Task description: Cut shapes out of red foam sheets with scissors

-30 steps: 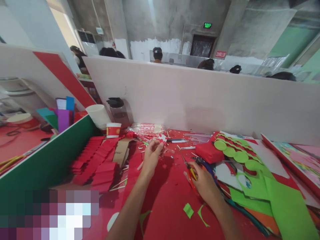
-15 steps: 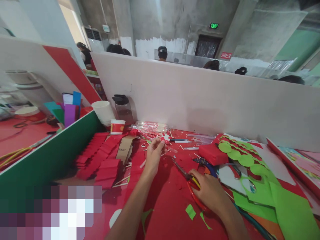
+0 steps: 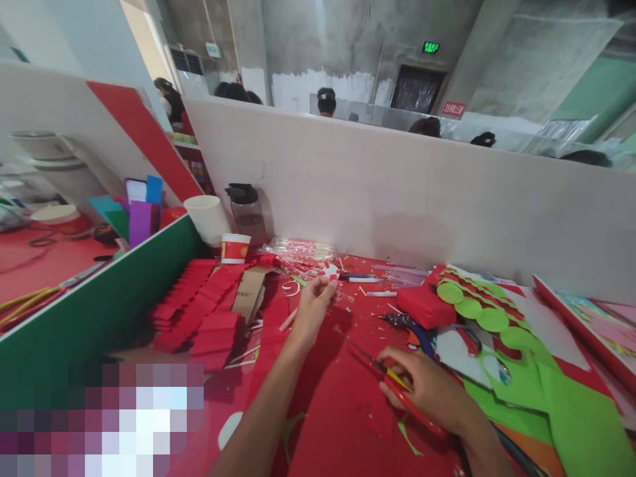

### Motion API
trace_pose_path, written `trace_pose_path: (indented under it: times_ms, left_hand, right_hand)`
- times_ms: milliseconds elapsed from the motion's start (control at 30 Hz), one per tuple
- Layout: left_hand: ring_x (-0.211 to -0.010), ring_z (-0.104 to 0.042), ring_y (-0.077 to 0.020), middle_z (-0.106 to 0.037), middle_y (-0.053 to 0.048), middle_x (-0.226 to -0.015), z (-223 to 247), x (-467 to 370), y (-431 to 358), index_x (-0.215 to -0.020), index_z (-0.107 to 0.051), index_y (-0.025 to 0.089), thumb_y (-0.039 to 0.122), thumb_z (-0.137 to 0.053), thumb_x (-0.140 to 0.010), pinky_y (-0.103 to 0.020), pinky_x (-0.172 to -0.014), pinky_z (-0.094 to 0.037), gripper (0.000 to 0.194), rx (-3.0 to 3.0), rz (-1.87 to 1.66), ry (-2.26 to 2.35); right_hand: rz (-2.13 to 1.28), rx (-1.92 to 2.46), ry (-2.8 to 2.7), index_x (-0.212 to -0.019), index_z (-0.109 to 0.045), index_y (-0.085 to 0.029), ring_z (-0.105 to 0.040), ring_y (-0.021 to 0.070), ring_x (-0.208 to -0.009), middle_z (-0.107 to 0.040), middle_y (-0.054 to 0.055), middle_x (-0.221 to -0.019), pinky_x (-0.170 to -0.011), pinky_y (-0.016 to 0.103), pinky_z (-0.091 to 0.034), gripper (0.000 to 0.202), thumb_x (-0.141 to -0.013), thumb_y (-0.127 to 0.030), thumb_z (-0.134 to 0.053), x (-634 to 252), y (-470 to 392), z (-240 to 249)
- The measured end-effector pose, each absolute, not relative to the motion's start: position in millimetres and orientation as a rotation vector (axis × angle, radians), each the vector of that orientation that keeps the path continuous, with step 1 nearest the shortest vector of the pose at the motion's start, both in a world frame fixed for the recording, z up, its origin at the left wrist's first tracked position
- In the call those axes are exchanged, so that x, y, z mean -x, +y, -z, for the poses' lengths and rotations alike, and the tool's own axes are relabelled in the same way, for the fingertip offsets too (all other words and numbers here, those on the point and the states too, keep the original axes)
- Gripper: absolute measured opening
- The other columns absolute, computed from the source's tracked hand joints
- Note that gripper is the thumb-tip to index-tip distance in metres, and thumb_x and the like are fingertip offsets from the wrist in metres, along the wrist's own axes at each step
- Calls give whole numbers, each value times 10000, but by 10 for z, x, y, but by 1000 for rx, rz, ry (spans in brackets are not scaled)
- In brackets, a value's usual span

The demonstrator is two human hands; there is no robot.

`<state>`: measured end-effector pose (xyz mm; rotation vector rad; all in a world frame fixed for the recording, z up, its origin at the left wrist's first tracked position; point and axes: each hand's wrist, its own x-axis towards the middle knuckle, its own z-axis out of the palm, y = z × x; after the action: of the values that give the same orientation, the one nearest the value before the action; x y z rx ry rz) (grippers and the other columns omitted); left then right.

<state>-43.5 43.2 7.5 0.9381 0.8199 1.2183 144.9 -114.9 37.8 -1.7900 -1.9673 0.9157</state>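
Note:
My left hand (image 3: 318, 301) is closed in a pinch on a small white and red paper piece (image 3: 331, 270), held above the far part of the red table. Its fingertips cover the lower edge of the piece. In my right hand (image 3: 422, 384) is a pair of scissors (image 3: 405, 394) with red and yellow handles. Their blades point away and to the left, toward my left hand but apart from the paper piece. A thin green paper offcut (image 3: 410, 437) lies just below the scissors, and a glue gun (image 3: 407, 324) lies beyond my right hand.
Folded red paper strips (image 3: 193, 301) and a cardboard piece (image 3: 248, 295) lie left. Green circles (image 3: 467, 308), green sheets (image 3: 576, 411) and a red block (image 3: 424, 306) lie right. A paper cup (image 3: 235, 248) and bottle (image 3: 247, 215) stand by the white partition (image 3: 397, 192). A green divider (image 3: 99, 298) borders the left.
My right hand with the scissors has moved down and slightly right. The green square scrap no longer shows; a red piece shows there. My left hand has shifted slightly right.

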Motion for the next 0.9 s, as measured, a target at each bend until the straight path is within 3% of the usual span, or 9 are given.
trace_pose_path:
  times_ms: [167, 333, 467, 633, 800, 900]
  left_hand:
    - [-613, -554, -97, -587, 46, -661, -114, 403, 375, -750, -531, 191, 439, -780, -693, -208, -625, -435, 356, -981, -1125, 763]
    - [-613, -555, -105, -591, 41, -656, -133, 339, 296, -770, -525, 198, 369, -692, -752, -216, -622, -418, 239, -1052, -1030, 733]
    - [-609, -567, -123, -611, 21, -651, -74, 282, 235, -789, -547, 193, 342, -720, -740, -240, -623, -415, 234, -1199, -848, 647]
    - [-642, -548, -127, -629, -15, -712, -10, 247, 170, -805, -624, 170, 373, -743, -763, -251, -623, -403, 239, -1400, -648, 582]
    - [-679, -548, -131, -635, -22, -745, 14, 228, 155, -832, -669, 157, 419, -740, -784, -262, -659, -407, 276, -1486, -574, 541]
    - [-704, -575, -138, -638, -24, -760, 22, 219, 150, -851, -640, 165, 428, -793, -745, -262, -667, -420, 322, -1416, -569, 538]
  right_hand:
    - [-1058, 1602, -1415, -1177, -563, -249, -482, 105, -524, -546, -60, -695, -488, 191, -383, 311, -927, -419, -635, -1496, -1095, -263]
    - [-1020, 1430, -1083, -1169, -515, -239, -363, 65, -360, -457, -113, -569, -332, 160, -304, 513, -841, -582, -709, -1496, -966, -111]
    - [-890, 1386, -990, -1111, -525, -241, -417, 72, -342, -514, -109, -542, -337, 166, -379, 462, -825, -522, -755, -1451, -898, -36]
    - [-797, 1444, -941, -1057, -537, -237, -437, 80, -331, -530, -112, -507, -330, 166, -383, 455, -777, -472, -807, -1413, -873, -15]
    - [-875, 1479, -952, -1137, -542, -216, -549, 92, -441, -726, 6, -820, -426, 198, -475, 568, -706, -397, -866, -1386, -856, -33]
    - [-886, 1447, -953, -1131, -548, -214, -626, 125, -552, -728, 4, -806, -530, 208, -527, 565, -689, -334, -879, -1353, -851, -45]
